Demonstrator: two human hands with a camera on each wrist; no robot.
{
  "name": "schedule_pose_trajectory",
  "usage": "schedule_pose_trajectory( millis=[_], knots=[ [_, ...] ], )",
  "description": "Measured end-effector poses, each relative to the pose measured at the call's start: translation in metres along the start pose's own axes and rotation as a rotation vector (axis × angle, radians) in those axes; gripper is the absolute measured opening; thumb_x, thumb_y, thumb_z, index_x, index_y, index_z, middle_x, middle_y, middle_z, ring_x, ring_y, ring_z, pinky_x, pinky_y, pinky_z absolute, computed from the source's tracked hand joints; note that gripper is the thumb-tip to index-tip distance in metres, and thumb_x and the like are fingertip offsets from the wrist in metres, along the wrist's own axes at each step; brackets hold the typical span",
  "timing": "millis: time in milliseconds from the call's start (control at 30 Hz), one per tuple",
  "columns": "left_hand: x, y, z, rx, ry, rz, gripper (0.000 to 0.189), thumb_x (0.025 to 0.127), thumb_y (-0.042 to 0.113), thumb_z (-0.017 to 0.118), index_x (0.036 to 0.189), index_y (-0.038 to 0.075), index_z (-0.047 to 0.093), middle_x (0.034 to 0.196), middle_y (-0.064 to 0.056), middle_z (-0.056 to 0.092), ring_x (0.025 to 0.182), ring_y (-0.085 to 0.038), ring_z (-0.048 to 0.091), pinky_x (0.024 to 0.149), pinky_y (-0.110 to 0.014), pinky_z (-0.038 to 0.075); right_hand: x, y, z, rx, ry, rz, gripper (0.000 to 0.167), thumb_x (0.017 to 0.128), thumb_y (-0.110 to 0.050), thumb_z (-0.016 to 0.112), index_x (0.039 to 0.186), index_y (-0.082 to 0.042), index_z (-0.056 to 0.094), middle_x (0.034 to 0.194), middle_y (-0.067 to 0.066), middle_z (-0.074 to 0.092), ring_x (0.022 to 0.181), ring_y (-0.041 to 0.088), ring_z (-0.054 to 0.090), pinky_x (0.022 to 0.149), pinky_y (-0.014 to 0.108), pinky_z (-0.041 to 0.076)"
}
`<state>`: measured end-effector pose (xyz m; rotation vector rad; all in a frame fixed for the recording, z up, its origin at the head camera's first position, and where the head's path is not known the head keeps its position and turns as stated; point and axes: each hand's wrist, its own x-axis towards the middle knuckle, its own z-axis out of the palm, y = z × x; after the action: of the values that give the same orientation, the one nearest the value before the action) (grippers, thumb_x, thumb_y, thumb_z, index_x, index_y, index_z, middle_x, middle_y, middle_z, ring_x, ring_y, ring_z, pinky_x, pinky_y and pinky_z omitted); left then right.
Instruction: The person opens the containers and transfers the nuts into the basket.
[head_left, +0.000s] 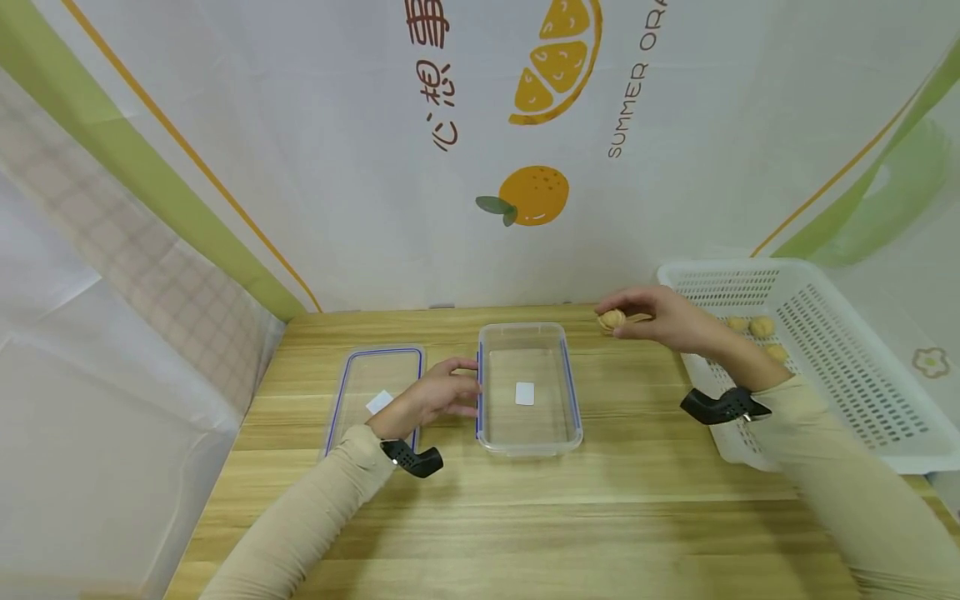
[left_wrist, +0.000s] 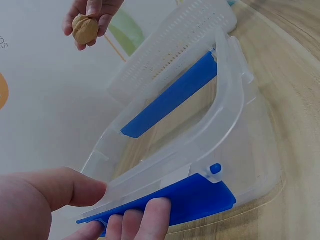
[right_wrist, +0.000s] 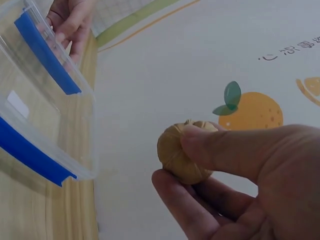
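Note:
A clear plastic container (head_left: 528, 433) with blue clips sits in the middle of the wooden table, empty but for a white label. My left hand (head_left: 442, 392) holds its left wall; in the left wrist view the fingers (left_wrist: 145, 220) curl over the blue clip (left_wrist: 195, 200). My right hand (head_left: 645, 317) hovers to the right of the container's far corner and pinches a tan walnut (head_left: 612, 320), seen close in the right wrist view between thumb and fingers (right_wrist: 182, 155). The same walnut (left_wrist: 85, 29) appears high in the left wrist view.
The container's clear lid (head_left: 375, 392) lies flat to the left of my left hand. A white perforated basket (head_left: 847, 367) stands at the right with several more walnuts (head_left: 761, 327) inside. A printed cloth backdrop (head_left: 480, 150) rises behind the table.

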<state>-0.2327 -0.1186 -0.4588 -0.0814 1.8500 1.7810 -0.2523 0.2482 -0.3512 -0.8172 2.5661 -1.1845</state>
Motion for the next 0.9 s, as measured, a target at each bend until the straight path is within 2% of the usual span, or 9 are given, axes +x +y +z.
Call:
schedule_pose_trajectory(
  millis=[200,367,533,600,767,900],
  knots=[
    [-0.001,0.000,0.000,-0.001,0.001,0.004,0.057,0.095,-0.004,0.059,0.147,-0.003,0.038,0.129,-0.029,0.053,0.108,-0.034,0.062,0.085,-0.043,0.065,-0.014,0.005,-0.011,0.048,-0.001,0.037,0.033,0.098,-0.008,0.068,0.131,-0.007,0.065,0.131,0.012,0.063,0.114,0.009,0.057,0.089,0.016,0.053],
    [0.000,0.000,0.000,-0.006,-0.001,0.000,0.056,0.094,-0.003,0.059,0.147,-0.002,0.038,0.128,-0.028,0.054,0.106,-0.032,0.062,0.085,-0.042,0.065,-0.028,0.011,-0.021,0.071,0.012,0.014,0.033,0.098,-0.003,0.067,0.131,-0.001,0.064,0.127,0.009,0.063,0.108,0.008,0.059,0.085,0.017,0.055],
    [0.000,0.000,-0.001,-0.005,-0.001,-0.001,0.056,0.095,-0.004,0.058,0.147,-0.003,0.037,0.127,-0.028,0.054,0.106,-0.032,0.062,0.084,-0.042,0.065,-0.043,0.022,-0.030,0.023,0.039,-0.005,0.032,0.098,-0.003,0.068,0.130,-0.005,0.065,0.124,-0.008,0.065,0.109,0.003,0.060,0.086,0.013,0.052],
    [0.000,0.000,-0.001,-0.008,0.000,-0.003,0.056,0.095,-0.004,0.058,0.147,-0.003,0.038,0.128,-0.028,0.053,0.107,-0.033,0.062,0.084,-0.042,0.065,-0.049,0.026,-0.033,0.022,0.045,-0.004,0.032,0.097,-0.003,0.068,0.129,-0.005,0.065,0.123,-0.011,0.065,0.108,0.003,0.059,0.085,0.014,0.051],
    [0.000,0.001,-0.001,-0.008,0.003,0.004,0.057,0.094,-0.004,0.058,0.147,-0.004,0.038,0.128,-0.029,0.052,0.106,-0.032,0.062,0.083,-0.041,0.065,-0.060,0.036,-0.040,0.017,0.052,0.004,0.034,0.098,-0.003,0.067,0.131,-0.003,0.064,0.124,-0.011,0.065,0.108,0.002,0.058,0.080,0.016,0.054],
    [0.000,0.001,0.000,-0.002,0.001,0.011,0.058,0.093,-0.004,0.058,0.147,-0.005,0.037,0.128,-0.030,0.052,0.105,-0.033,0.063,0.084,-0.043,0.065,-0.069,0.043,-0.046,0.006,0.071,0.011,0.034,0.097,-0.003,0.068,0.131,-0.007,0.065,0.123,-0.013,0.065,0.103,0.003,0.059,0.077,0.015,0.052]
  ],
)
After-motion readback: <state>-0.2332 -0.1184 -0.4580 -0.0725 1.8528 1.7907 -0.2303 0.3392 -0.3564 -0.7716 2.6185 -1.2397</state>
